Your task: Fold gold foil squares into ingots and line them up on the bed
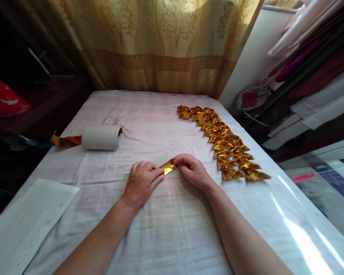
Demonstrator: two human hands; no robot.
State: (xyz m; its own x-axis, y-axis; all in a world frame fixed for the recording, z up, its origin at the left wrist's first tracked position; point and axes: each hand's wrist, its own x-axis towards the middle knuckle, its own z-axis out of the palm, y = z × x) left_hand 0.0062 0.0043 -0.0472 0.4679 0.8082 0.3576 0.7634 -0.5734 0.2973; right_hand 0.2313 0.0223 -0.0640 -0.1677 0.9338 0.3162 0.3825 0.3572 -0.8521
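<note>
A narrow folded strip of shiny gold foil paper (168, 168) lies slantwise between my hands at the middle of the covered table. My left hand (141, 178) presses its fingers and thumb on the strip's lower left end. At the upper right end, my right hand (192, 170) pinches the strip with curled fingers. A pale edge of paper (162, 157) shows just behind the strip. To the right stand rows of several folded gold foil pieces (222, 133), pointed at their ends. Left of my hands lies a roll of foil paper (100, 137), white side out, with a gold tail.
A white sheet (31, 225) lies at the table's left front. The table wears a pale cloth (172, 236). Behind hangs a gold curtain (160, 42). Clothes (318, 103) hang on the right, and a red patterned object (5, 97) sits on dark furniture at left.
</note>
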